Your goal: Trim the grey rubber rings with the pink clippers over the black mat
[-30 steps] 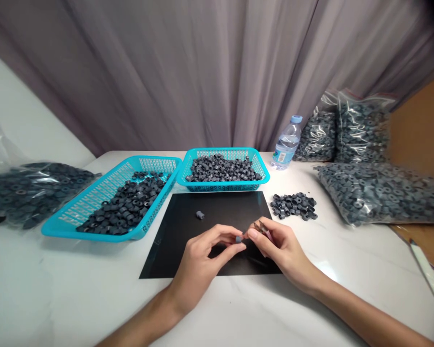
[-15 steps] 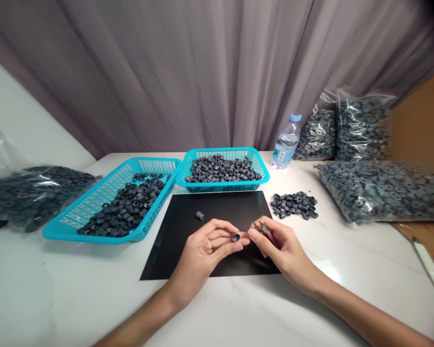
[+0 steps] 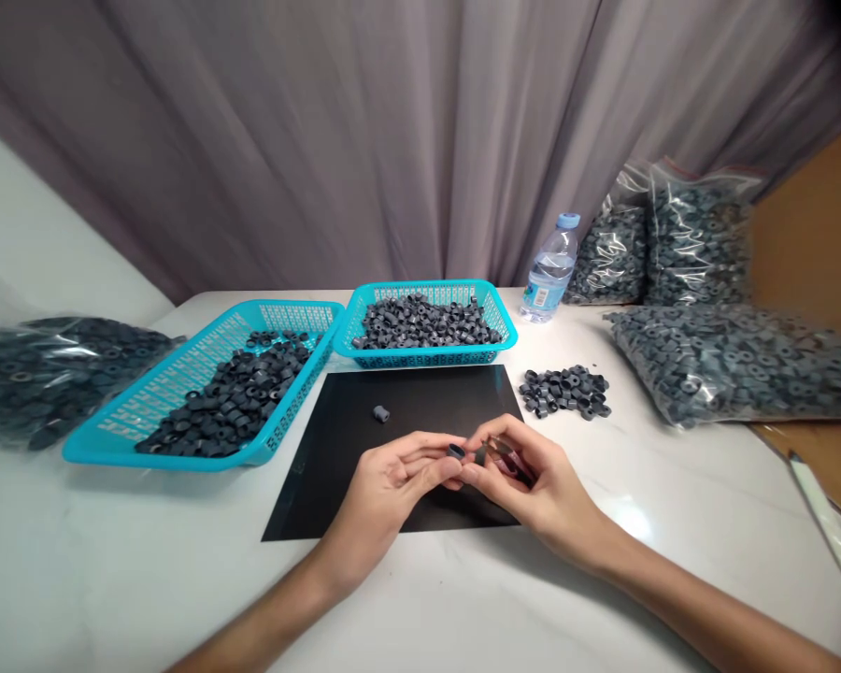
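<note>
Above a white surface (image 3: 420,617), a grey ring (image 3: 455,451) is pinched by the half-curled left hand (image 3: 389,486), and a tool (image 3: 503,449) is gripped by the curled right hand (image 3: 543,472).

White marbled table (image 3: 147,561) bears turquoise plastic baskets (image 3: 427,354), black rectangular sheet (image 3: 427,397), piled dark-grey rings (image 3: 566,391), clear plastic bottle (image 3: 550,273), bulging transparent bags (image 3: 735,365)!

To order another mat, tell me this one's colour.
The mat is plain black, seen best in the head view.

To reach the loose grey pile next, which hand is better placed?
Probably the right hand: it is nearer to the loose pile, though it holds a partly hidden tool. The left hand is farther away, holding a grey ring.
</note>
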Demonstrator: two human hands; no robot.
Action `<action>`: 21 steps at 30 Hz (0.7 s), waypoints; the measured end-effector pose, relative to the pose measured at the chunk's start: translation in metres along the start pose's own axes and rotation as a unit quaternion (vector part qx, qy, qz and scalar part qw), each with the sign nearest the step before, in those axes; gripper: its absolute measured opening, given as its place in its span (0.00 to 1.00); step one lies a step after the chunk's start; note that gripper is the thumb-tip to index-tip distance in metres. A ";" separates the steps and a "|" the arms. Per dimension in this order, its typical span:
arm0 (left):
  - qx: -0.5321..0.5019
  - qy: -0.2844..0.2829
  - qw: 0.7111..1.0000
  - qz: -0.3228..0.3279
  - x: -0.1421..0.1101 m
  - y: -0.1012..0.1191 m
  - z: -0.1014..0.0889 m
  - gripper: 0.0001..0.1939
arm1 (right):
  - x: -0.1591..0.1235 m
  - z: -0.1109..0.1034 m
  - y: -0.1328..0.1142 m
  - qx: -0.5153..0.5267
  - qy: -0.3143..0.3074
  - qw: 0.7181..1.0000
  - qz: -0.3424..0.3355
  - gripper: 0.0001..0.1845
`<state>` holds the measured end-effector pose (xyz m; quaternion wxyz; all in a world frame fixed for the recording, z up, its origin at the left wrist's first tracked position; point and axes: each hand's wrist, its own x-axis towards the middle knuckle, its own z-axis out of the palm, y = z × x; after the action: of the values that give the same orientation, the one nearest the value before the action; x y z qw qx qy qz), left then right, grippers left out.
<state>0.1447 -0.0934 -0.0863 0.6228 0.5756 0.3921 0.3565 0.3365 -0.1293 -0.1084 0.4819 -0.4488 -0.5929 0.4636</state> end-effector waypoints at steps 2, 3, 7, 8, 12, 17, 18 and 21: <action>-0.002 0.002 1.000 -0.003 0.000 0.000 0.000 0.13 | 0.000 0.000 0.001 -0.003 0.005 1.000 -0.006 0.15; 0.000 0.004 1.000 -0.003 0.001 0.000 0.000 0.13 | 0.001 0.000 0.001 -0.006 0.008 1.000 -0.008 0.15; 0.006 -0.009 1.000 -0.001 0.002 0.000 0.001 0.15 | 0.002 -0.002 0.001 -0.030 0.014 0.999 -0.013 0.16; 0.006 -0.017 1.000 -0.001 0.002 0.000 0.001 0.15 | 0.002 -0.003 0.001 -0.034 0.016 0.999 -0.015 0.16; -0.003 -0.046 0.999 0.001 0.003 -0.001 0.001 0.15 | 0.002 -0.004 0.000 -0.040 0.023 0.999 -0.020 0.14; -0.008 -0.066 0.998 0.000 0.003 -0.003 -0.001 0.12 | 0.002 -0.003 0.001 -0.027 0.024 0.999 -0.022 0.12; 0.000 -0.068 0.998 0.004 0.003 -0.004 -0.002 0.11 | 0.002 -0.003 0.002 -0.022 0.023 0.999 -0.021 0.12; 0.037 -0.069 0.996 0.031 0.002 -0.005 -0.004 0.09 | 0.002 -0.002 0.002 -0.013 0.021 0.999 -0.021 0.12</action>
<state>0.1418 -0.0904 -0.0918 0.6151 0.6334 0.3435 0.3201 0.3388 -0.1271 -0.1094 0.4982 -0.4521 -0.5977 0.4360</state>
